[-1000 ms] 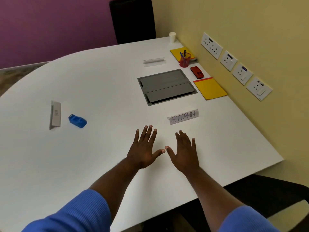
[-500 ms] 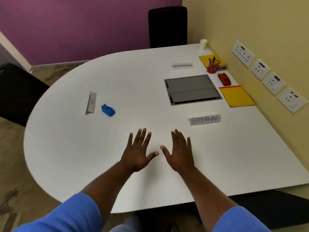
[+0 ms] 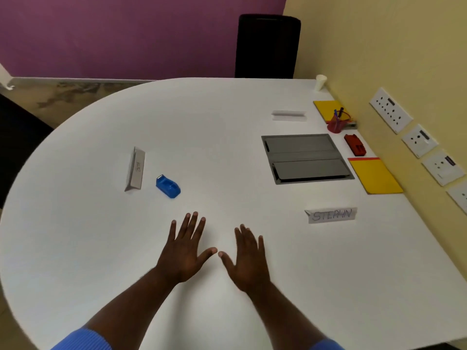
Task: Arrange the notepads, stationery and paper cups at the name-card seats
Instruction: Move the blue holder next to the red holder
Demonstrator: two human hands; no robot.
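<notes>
My left hand [image 3: 185,251] and my right hand [image 3: 249,258] lie flat and empty on the white table [image 3: 75,248], fingers spread, thumbs almost touching. A name card reading STEPHN [image 3: 331,215] stands to the right of them. A second name card [image 3: 135,169] stands at the left with a blue stapler [image 3: 168,186] beside it. A third card [image 3: 288,115] stands at the far side. Along the wall sit a yellow notepad [image 3: 375,176], a red stapler [image 3: 355,145], a red pen cup [image 3: 336,123] on another yellow notepad [image 3: 326,108], and a white paper cup [image 3: 320,82].
A grey cable hatch [image 3: 305,157] is set into the table. Wall sockets [image 3: 390,109] line the yellow wall on the right. A black chair [image 3: 267,46] stands at the far end and another dark chair [image 3: 15,137] at the left edge.
The view has swung left and up, showing more of the table and floor. Both hands stay flat on the table, their thumbs a little closer together.
</notes>
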